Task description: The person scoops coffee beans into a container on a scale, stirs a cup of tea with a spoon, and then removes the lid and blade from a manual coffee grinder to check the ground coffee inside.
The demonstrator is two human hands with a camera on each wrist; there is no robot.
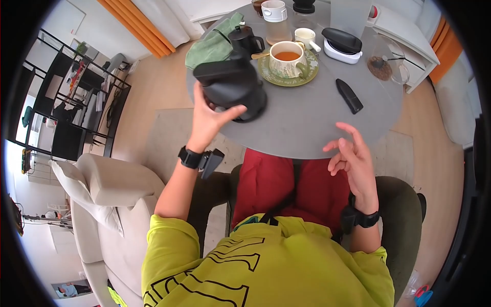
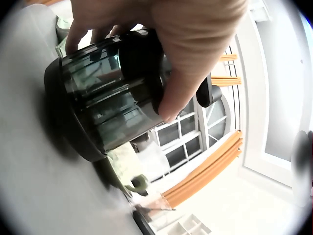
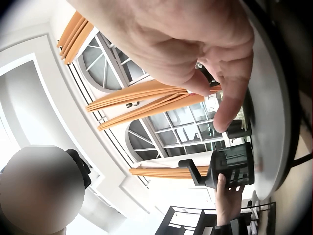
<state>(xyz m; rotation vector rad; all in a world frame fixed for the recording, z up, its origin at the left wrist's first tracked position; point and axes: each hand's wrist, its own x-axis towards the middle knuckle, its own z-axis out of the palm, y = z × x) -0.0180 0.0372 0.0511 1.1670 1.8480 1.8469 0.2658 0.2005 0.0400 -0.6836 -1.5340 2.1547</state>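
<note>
At the table's left front, my left hand (image 1: 211, 112) grips a dark translucent container (image 1: 230, 84), fingers and thumb spread round its sides. The left wrist view shows its clear smoky wall (image 2: 105, 93) and wide black base (image 2: 73, 115), tilted in that picture, close over the grey tabletop. A bent black handle (image 3: 193, 171) juts from its black top in the right wrist view. My right hand (image 1: 353, 161) hovers by the front edge with fingers loosely bent, holding nothing. Nearest to it on the table lies a slim black object (image 1: 349, 96).
Behind the container stand a black pot (image 1: 244, 41) and a green cloth (image 1: 212, 47). A cup of amber drink (image 1: 288, 60) sits on a green saucer (image 1: 313, 72). Further back are a small white cup (image 1: 305, 37), a white-lidded bottle (image 1: 276, 23), a black-lidded white case (image 1: 341, 46) and a glass jug (image 1: 382, 66).
</note>
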